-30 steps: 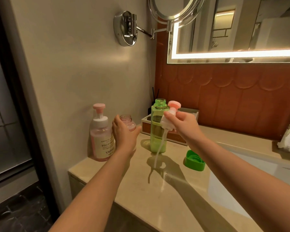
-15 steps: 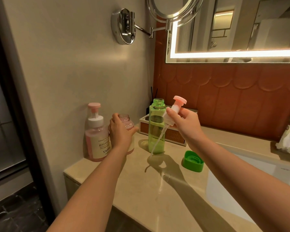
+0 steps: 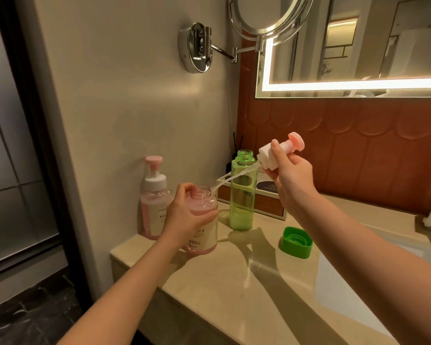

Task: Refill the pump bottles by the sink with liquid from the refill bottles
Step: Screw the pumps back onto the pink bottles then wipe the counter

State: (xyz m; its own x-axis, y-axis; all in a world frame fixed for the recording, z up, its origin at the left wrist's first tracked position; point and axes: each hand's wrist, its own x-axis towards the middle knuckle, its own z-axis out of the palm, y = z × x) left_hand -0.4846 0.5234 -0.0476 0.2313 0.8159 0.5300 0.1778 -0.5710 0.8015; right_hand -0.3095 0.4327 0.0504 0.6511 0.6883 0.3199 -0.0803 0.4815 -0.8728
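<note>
- Left hand [image 3: 184,217]: centre-left of the frame, wrapped around the open pink bottle [image 3: 203,227], which is tilted and looks lifted just off the counter [image 3: 234,295]; pink liquid fills it to the shoulder.
- Right hand [image 3: 290,180]: centre-right, fingers pinching the pump [image 3: 276,153], pink-topped with a white collar, held slanted in the air.
- Pump tube [image 3: 234,176]: runs down-left across the green bottle; its tip is at the pink bottle's mouth.
- Capped bottle [image 3: 153,197]: second pink pump bottle, upright against the wall, left of the held one.
- Green bottle [image 3: 243,195]: uncapped, upright, centre, behind the hands.
- Green cap [image 3: 296,242]: lying open side up on the counter, lower right of the green bottle.
- Tray [image 3: 266,199]: behind the green bottle, at the tiled wall.
- Sink [image 3: 358,290]: lower right, partly hidden by the right forearm.
- Mirror [image 3: 358,46]: lit, upper right.
</note>
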